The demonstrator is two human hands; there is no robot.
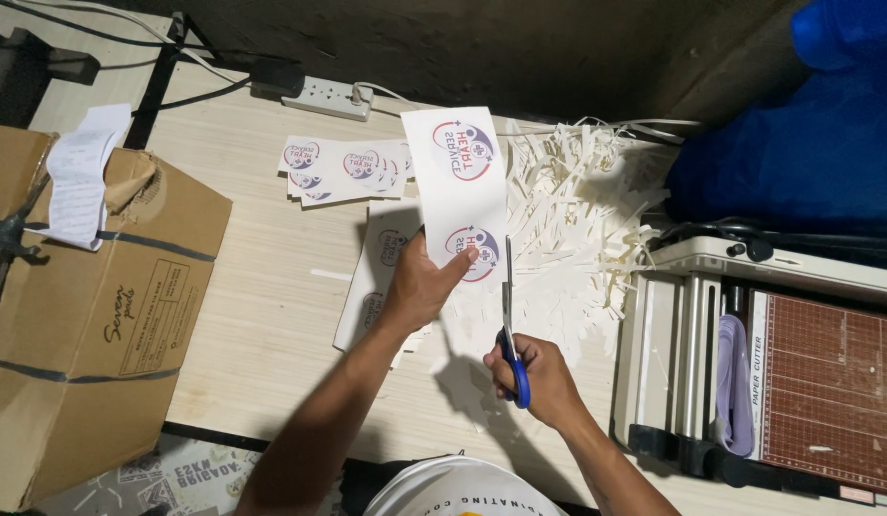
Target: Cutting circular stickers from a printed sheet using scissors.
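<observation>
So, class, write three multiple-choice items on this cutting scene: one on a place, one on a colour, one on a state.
1. Where is the brown cardboard box?
A. Left of the wooden table
B. On the paper cutter
C. Under the white paper scraps

2. What colour are the scissors' handles?
A. Red
B. Blue
C. Green

3. What does the left hand hold?
A. Nothing
B. The white power strip
C. A white printed paper strip

Answers: 1 A, it stands at the picture's left; 2 B, blue loops show in the right hand; 3 C, fingers pinch the strip.
</observation>
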